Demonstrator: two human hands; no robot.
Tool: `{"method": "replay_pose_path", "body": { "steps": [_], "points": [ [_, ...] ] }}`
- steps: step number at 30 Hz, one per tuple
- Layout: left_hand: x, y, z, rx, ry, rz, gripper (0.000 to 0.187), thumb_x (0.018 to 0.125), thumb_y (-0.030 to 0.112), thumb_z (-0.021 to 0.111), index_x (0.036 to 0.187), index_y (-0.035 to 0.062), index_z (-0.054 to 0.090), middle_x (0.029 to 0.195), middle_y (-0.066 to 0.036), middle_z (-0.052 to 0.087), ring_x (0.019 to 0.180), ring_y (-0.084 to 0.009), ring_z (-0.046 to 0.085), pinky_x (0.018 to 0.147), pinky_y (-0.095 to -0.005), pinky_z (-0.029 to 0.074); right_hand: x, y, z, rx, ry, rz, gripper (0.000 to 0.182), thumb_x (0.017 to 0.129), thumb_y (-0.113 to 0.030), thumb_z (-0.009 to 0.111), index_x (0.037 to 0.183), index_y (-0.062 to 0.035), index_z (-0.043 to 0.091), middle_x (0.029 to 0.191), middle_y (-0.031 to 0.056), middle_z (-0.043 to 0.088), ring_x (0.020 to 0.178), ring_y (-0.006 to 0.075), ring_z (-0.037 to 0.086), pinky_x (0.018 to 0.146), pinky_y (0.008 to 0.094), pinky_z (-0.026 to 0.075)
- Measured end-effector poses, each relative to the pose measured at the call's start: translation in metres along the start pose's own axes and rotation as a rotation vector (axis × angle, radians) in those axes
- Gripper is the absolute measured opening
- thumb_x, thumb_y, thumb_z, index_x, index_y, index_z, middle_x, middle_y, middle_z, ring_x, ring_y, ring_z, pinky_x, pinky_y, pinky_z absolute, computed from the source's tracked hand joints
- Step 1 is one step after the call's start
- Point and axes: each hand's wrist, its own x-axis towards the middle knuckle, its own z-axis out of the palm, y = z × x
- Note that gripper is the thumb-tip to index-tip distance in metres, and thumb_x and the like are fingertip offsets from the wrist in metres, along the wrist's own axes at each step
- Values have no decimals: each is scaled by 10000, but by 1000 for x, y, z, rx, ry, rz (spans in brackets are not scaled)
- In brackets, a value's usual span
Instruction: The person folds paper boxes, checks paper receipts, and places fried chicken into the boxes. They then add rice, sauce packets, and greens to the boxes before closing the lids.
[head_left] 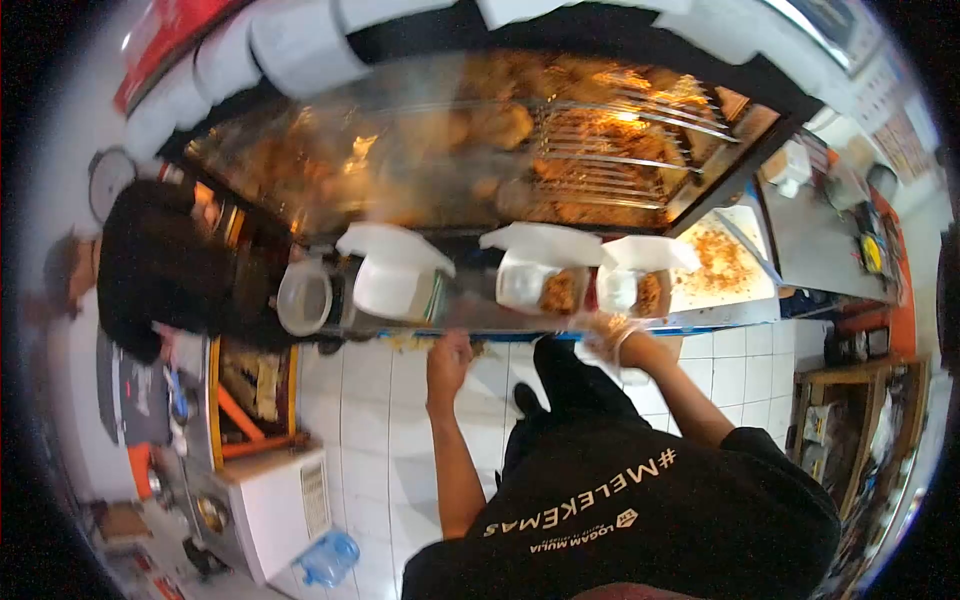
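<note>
Beside the open food boxes (545,280), the left hand (448,358) grips the counter edge (400,325); the right hand's (612,335) grasp is unclear.

Steel counter (470,318): open foam boxes (545,275), plastic tub (303,298) on top.

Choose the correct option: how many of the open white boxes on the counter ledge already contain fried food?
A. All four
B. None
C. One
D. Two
D. The two boxes nearest the right hand show brown fried pieces inside, while the box further along and the round tub look empty.
</note>
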Motion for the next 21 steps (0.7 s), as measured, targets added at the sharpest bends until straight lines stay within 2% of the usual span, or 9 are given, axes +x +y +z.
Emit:
{"method": "replay_pose_path", "body": {
  "steps": [1, 2, 6, 9, 10, 11, 15, 19, 21],
  "points": [
    [-18, -32, 23, -13, -13, 221, 106, 837, 9, 679, 941, 19, 694, 879, -126, 714, 828, -295, 683, 770, -382, 541, 2, 14, 13, -178, -162, 3, 399, 903, -242, 643, 1283, -124, 606, 1253, 174, 638, 1147, 371, 603, 1001, 440, 475],
    [-35, -33, 34, -194, -191, -9, 42, 810, -1, 703, 846, 20, 698, 883, -116, 729, 789, -248, 687, 718, -344, 540, -10, -26, -11, -51, -373, 208, 414, 879, -246, 671, 1272, -126, 622, 1228, 171, 655, 1142, 366, 611, 997, 434, 480],
    [-65, 50, 40, -402, -474, -214, 226, 842, 134, 790, 1030, 31, 717, 819, -43, 718, 738, -119, 678, 736, -272, 543, -6, -6, 20, 178, -86, 61, 443, 907, -282, 660, 1308, -108, 593, 1251, 188, 634, 1134, 357, 614, 1015, 402, 469],
    [-53, 130, 38, -570, -378, -80, 979, 769, 258, 871, 1519, 39, 281, 1291, -153, 512, 1055, -231, 587, 876, -378, 519, 26, 16, 50, -69, 471, -339, 525, 927, -297, 646, 1368, -45, 511, 1287, 205, 603, 1187, 356, 575, 1022, 409, 457],
    [-46, 153, 40, -560, -290, -42, 993, 799, 226, 838, 1540, 51, 201, 1326, -171, 476, 1093, -249, 567, 898, -399, 516, 31, -22, 21, 578, 326, 102, 446, 947, -300, 602, 1315, -54, 549, 1287, 225, 590, 1239, 339, 535, 1061, 408, 423],
    [-38, 174, 43, -550, -200, 1, 1010, 829, 193, 806, 1560, 62, 120, 1362, -190, 439, 1130, -268, 548, 920, -420, 514, 49, -28, 22, 582, 355, 95, 446, 947, -300, 602, 1315, -54, 549, 1287, 225, 590, 1239, 339, 535, 1061, 408, 423],
    [2, 191, 52, -243, 104, 77, 896, 862, 175, 760, 1543, 37, 194, 1326, -192, 451, 1117, -280, 542, 922, -399, 485, 104, -31, 38, 529, 444, 305, 793, 876, -375, 704, 1497, -48, 335, 1413, 164, 497, 1229, 286, 527, 1024, 408, 445],
    [48, 168, 45, -202, 392, 68, 628, 884, 179, 712, 1409, 32, 401, 1174, -127, 472, 928, -201, 535, 756, -357, 500, 94, -74, 96, 854, 770, -365, 674, 924, -190, 620, 1503, -16, 321, 1414, 250, 477, 1171, 318, 566, 1021, 441, 440],
    [78, 187, 30, -823, 670, -261, 437, 922, 160, 651, 1308, 51, 478, 1074, -97, 511, 880, -189, 561, 728, -333, 524, 46, -126, 99, 1204, 297, -296, 661, 917, -130, 614, 1499, -23, 321, 1482, 277, 379, 1245, 342, 514, 1063, 435, 417]
  ]
}}
